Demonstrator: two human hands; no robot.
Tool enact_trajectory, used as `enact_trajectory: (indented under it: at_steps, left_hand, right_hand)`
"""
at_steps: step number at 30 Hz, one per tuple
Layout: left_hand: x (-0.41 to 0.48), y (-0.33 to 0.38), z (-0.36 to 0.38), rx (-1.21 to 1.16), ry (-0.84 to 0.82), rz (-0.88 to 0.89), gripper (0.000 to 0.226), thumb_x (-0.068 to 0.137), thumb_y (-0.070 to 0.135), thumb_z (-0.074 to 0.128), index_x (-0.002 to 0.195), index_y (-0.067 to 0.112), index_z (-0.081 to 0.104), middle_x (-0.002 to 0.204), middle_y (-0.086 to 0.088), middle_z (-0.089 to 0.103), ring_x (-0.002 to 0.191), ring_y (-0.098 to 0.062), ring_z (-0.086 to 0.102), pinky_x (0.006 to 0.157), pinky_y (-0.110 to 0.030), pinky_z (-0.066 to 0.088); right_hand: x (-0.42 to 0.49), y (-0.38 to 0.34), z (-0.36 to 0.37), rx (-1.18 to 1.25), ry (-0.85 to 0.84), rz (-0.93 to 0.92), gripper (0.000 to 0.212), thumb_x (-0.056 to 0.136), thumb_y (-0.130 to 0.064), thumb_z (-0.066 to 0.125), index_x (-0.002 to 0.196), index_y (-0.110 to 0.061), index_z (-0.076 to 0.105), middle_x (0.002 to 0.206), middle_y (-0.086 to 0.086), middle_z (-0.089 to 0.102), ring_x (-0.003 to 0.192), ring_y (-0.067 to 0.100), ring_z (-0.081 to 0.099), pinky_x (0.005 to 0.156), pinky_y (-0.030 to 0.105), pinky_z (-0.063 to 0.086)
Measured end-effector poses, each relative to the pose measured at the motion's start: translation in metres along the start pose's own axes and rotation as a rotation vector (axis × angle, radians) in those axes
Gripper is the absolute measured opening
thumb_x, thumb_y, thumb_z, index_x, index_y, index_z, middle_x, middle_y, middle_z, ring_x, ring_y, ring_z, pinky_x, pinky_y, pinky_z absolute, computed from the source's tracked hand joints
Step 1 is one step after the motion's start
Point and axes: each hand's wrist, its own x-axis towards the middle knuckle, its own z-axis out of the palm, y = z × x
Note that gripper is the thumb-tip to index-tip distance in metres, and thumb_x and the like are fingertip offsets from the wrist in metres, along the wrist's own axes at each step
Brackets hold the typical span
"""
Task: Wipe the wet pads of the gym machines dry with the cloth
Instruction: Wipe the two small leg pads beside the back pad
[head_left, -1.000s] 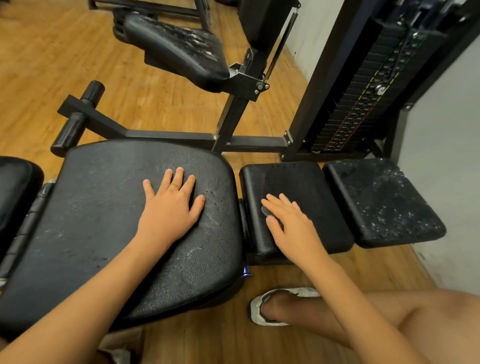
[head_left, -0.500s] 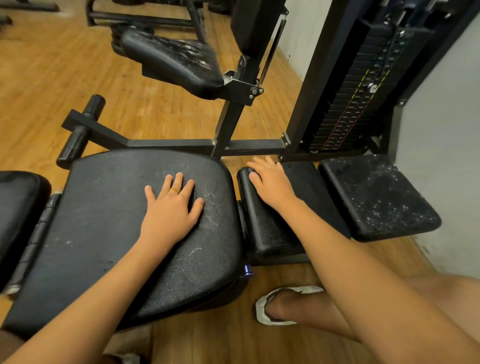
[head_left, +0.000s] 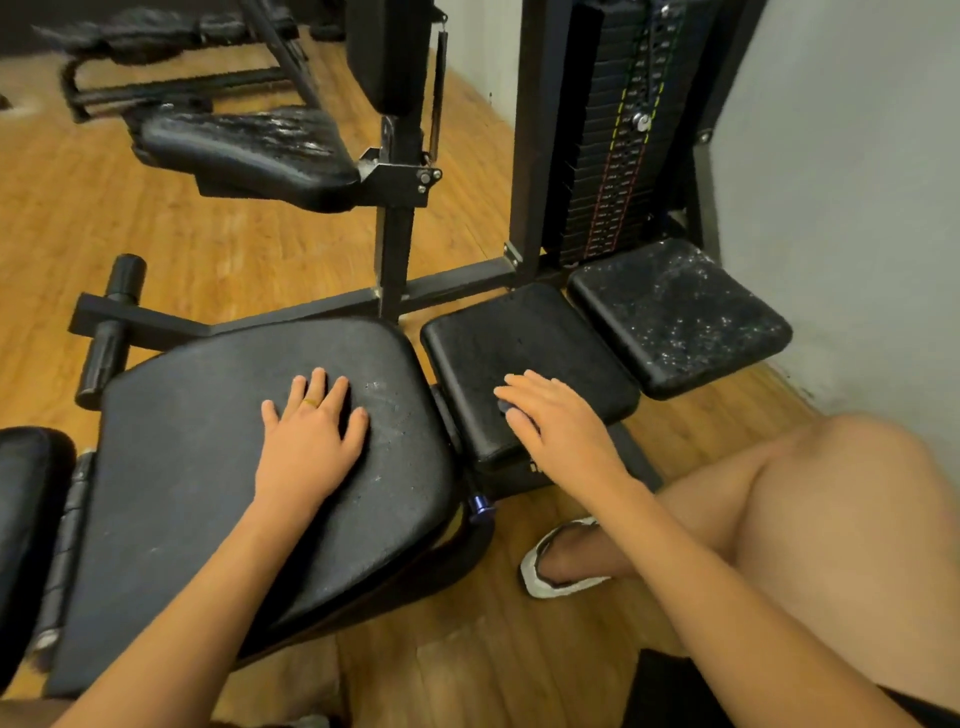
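Fingers (head_left: 530, 389) flat on pad (head_left: 519, 332), cloth (head_left: 507, 408) (seemingly) beneath

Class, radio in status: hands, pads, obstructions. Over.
Left hand flat on large seat pad. Right hand presses cloth on middle pad. End pad wet, unobstructed.

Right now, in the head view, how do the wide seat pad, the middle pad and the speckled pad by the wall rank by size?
1. Wide seat pad, clearly largest.
2. Middle pad and speckled pad: about alike; the speckled one lies farther off, so I won't rank them.
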Motion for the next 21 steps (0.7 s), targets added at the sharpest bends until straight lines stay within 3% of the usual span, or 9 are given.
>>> enact_trajectory:
  at_steps: [5, 11, 15, 18, 21]
  left_hand:
    - [-0.021, 0.006, 0.003, -0.012, -0.011, 0.077, 0.054, 0.102, 0.046, 0.032, 0.146, 0.018, 0.045, 0.154, -0.015, 0.038, 0.143, -0.034, 0.03, 0.108, -0.06, 0.029]
    - [-0.027, 0.011, -0.001, -0.046, -0.011, 0.052, 0.058, 0.102, 0.047, 0.027, 0.148, 0.018, 0.043, 0.157, -0.014, 0.035, 0.146, -0.033, 0.026, 0.113, -0.057, 0.025]
    - [-0.026, 0.011, 0.001, -0.043, -0.02, 0.054, 0.052, 0.103, 0.042, 0.036, 0.149, 0.017, 0.042, 0.157, -0.014, 0.034, 0.147, -0.033, 0.025, 0.114, -0.057, 0.024]
    - [-0.025, 0.009, 0.003, -0.032, -0.018, 0.063, 0.052, 0.103, 0.042, 0.036, 0.148, 0.017, 0.043, 0.156, -0.015, 0.036, 0.145, -0.034, 0.028, 0.112, -0.057, 0.026]
    - [-0.024, 0.007, 0.004, -0.019, -0.015, 0.07, 0.058, 0.101, 0.047, 0.028, 0.146, 0.016, 0.046, 0.153, -0.015, 0.04, 0.142, -0.034, 0.033, 0.108, -0.058, 0.031]
  right_hand:
    - [-0.014, 0.016, 0.017, 0.165, 0.553, 0.343, 0.035, 0.103, -0.015, 0.043, 0.135, -0.013, 0.055, 0.152, 0.005, 0.04, 0.146, 0.018, 0.022, 0.12, 0.024, 0.0]
    - [0.012, -0.005, 0.022, 0.571, 1.028, 0.705, 0.047, 0.103, -0.017, 0.042, 0.148, -0.004, 0.035, 0.158, 0.01, 0.026, 0.148, 0.019, 0.019, 0.118, 0.019, 0.016]
    - [0.016, -0.002, 0.023, 0.679, 1.149, 0.847, 0.05, 0.103, -0.018, 0.042, 0.149, -0.003, 0.032, 0.156, 0.011, 0.031, 0.145, 0.018, 0.027, 0.109, 0.004, 0.014]
    - [0.009, 0.003, 0.033, 0.731, 1.188, 0.952, 0.047, 0.103, -0.022, 0.041, 0.147, -0.008, 0.038, 0.15, 0.009, 0.042, 0.14, 0.019, 0.038, 0.111, 0.016, 0.028]
    - [0.01, 0.006, 0.034, 0.734, 1.215, 1.036, 0.041, 0.103, -0.023, 0.04, 0.142, -0.011, 0.046, 0.141, 0.008, 0.053, 0.13, 0.02, 0.049, 0.102, 0.021, 0.037]
